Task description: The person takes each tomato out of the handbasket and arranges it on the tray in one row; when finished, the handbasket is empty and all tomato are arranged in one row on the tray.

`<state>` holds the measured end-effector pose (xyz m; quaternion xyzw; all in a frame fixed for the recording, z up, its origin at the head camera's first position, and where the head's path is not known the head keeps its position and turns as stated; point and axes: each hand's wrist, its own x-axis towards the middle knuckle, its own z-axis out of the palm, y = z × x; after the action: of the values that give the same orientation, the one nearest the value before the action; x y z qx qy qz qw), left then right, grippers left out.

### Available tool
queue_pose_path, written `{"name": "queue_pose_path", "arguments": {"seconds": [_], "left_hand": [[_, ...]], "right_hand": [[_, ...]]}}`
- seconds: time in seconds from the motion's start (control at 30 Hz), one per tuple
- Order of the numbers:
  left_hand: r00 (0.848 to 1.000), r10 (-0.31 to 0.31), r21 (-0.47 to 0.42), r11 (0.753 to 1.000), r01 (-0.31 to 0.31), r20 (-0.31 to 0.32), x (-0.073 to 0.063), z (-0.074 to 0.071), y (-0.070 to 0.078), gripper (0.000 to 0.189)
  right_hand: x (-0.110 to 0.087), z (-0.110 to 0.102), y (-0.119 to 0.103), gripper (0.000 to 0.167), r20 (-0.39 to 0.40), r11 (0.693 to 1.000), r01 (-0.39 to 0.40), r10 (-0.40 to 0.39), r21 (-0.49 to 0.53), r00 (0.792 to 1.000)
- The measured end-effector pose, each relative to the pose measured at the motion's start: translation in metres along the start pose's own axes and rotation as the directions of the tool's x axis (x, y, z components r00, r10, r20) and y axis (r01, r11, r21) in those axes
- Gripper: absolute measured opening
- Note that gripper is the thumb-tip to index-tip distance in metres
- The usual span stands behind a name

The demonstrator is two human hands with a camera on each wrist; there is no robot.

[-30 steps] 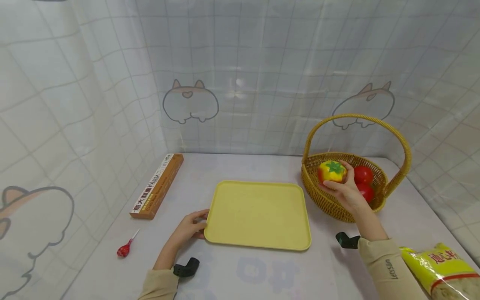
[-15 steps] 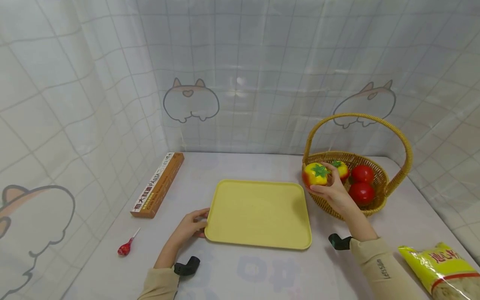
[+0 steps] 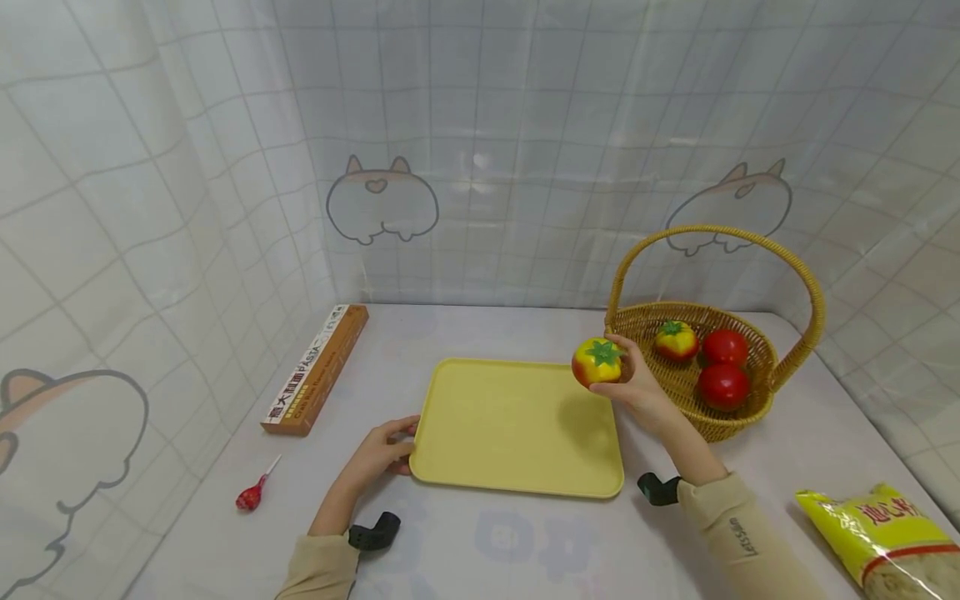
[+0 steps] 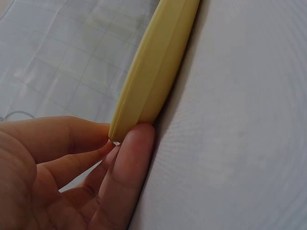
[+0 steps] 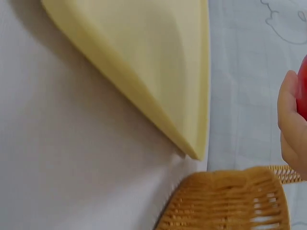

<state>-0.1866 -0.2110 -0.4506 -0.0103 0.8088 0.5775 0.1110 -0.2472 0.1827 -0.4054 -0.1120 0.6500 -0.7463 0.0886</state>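
Note:
Over the right back corner of the yellow tray [image 3: 517, 425], my right hand [image 3: 637, 387] holds a yellow-and-red fruit [image 3: 597, 362] with a green leafy top between thumb and fingers. Only a red part of this fruit [image 5: 302, 91] shows at the edge of the right wrist view. My left hand [image 3: 378, 454] pinches the tray's left edge, the fingertips on its outer wall and rim in the left wrist view. A wicker basket [image 3: 660, 421] with a tall handle stands to the right, holding a similar yellow-and-red fruit [image 3: 677, 341] and two round red fruits [image 3: 723, 387].
A long pasta box [image 3: 318, 375] lies at the back left, with a red lollipop [image 3: 251, 497] in front of it. A yellow plastic bag [image 3: 881, 533] lies at the front right. Tiled-pattern curtains [image 3: 480, 225] enclose the back and sides.
My right hand has carried the yellow-and-red fruit left, out of the basket to above the tray, uncovering the other fruits. The left hand stays at the tray's edge.

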Motion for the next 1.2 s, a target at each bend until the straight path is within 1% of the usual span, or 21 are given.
{"name": "queue_pose_path", "arguments": {"seconds": [0.17,0.23,0.3,0.53,0.7,0.9,1.2], "left_hand": [[1.0,0.0,-0.001,1.0,0.0,-0.007,0.013,-0.001,-0.021,0.051],[1.0,0.002,-0.005,1.0,-0.002,-0.008,0.016,-0.002,-0.026,0.051],[1.0,-0.002,-0.011,1.0,0.002,-0.009,0.017,-0.002,-0.026,0.052],[1.0,-0.014,-0.002,1.0,0.014,-0.023,0.017,-0.002,-0.027,0.052],[0.999,-0.019,0.005,1.0,0.019,-0.031,0.017,-0.001,-0.027,0.051],[1.0,-0.017,0.002,1.0,0.017,-0.02,0.014,-0.002,-0.024,0.051],[1.0,-0.016,0.008,1.0,0.016,-0.012,0.015,-0.002,-0.024,0.052]], "right_hand": [[0.003,0.009,0.006,0.083,0.038,0.999,0.022,-0.02,-0.044,0.999],[0.004,0.013,0.007,0.084,0.042,0.998,0.021,-0.018,-0.064,0.999],[0.005,0.017,0.008,0.083,0.042,0.997,0.014,-0.01,-0.079,0.999],[0.009,0.027,0.016,0.084,0.072,0.997,-0.016,0.021,-0.07,0.997],[0.012,0.036,0.02,0.085,0.076,0.996,-0.025,0.032,-0.088,0.997],[0.013,0.049,0.022,0.085,0.082,0.992,-0.048,0.058,-0.121,0.995],[0.015,0.072,0.025,0.083,0.118,0.99,-0.085,0.098,-0.111,0.988]]}}
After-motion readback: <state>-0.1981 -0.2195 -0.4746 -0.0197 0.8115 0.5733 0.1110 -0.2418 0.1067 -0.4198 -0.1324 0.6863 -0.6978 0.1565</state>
